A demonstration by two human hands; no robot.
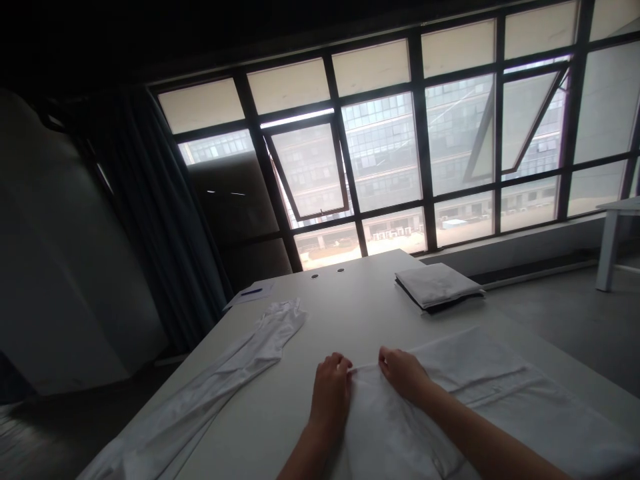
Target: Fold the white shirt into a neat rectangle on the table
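Note:
A white shirt (480,373) lies spread over the near right part of the white table, with a placket-like strip running across it. My left hand (332,390) is closed at the shirt's far left corner, thumb and fingers pinching the edge. A short way to the right, my right hand (404,373) grips the same far edge, its fingers curled over the cloth. Between the two hands the edge runs nearly straight. My right forearm crosses over part of the shirt and hides it. Left of my hands lies another white garment (225,380), long and crumpled.
The white table (345,307) reaches toward the windows. Near its far right edge rests a folded stack of white and dark cloth (439,285). Paper with a blue pen (251,292) lies at the far left. A dark curtain (155,213) hangs beyond the left side.

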